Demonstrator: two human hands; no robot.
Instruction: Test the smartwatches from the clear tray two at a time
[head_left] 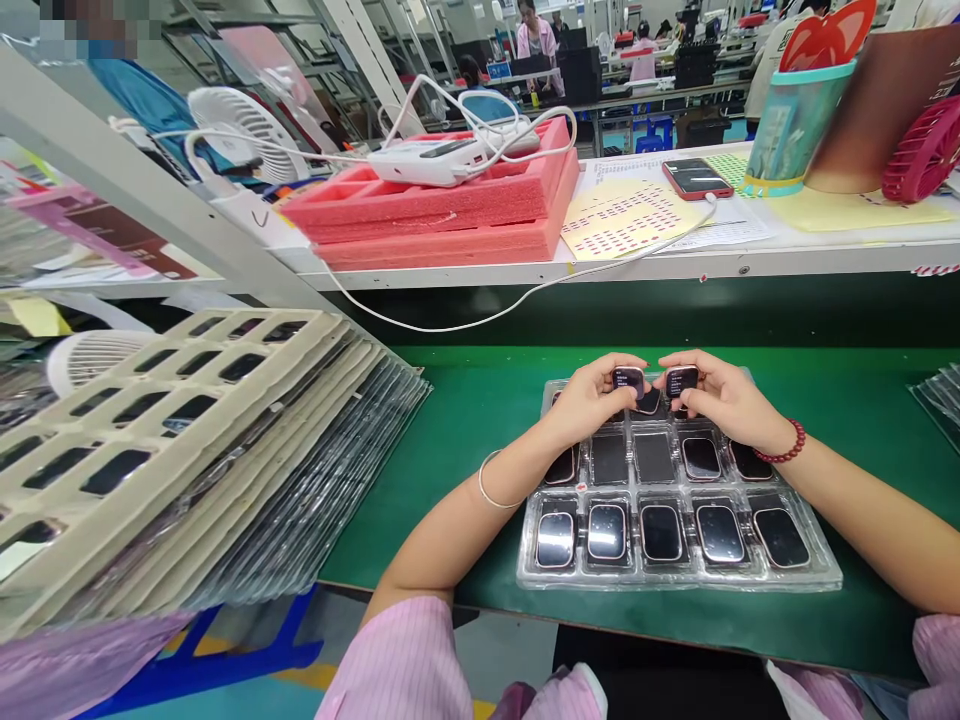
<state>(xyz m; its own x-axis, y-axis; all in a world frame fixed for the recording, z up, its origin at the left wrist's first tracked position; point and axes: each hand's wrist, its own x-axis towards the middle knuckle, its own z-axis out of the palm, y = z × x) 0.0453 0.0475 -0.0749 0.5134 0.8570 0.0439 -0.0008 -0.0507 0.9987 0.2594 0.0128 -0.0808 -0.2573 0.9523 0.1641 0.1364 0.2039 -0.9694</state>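
My left hand (600, 397) pinches a small watch with a lit dark screen (628, 379) between thumb and fingers. A second watch (682, 382), also lit, is held the same way in my right hand (724, 398). Both hands are above the back row of a clear plastic tray (679, 579) on the green table. Watches with black screens lie in the tray's pockets, such as one at the front right (781, 537). Two adjoining pockets in the middle row, one of them here (655, 457), show no watch. My hands partly cover the back row.
Stacked cream and clear trays (247, 480) lean at the left. Above the table, a white shelf (645, 262) carries pink foam (442, 240), a white device with cables, a phone (697, 179) and a teal cup (799, 130). More clear trays lie at the right edge.
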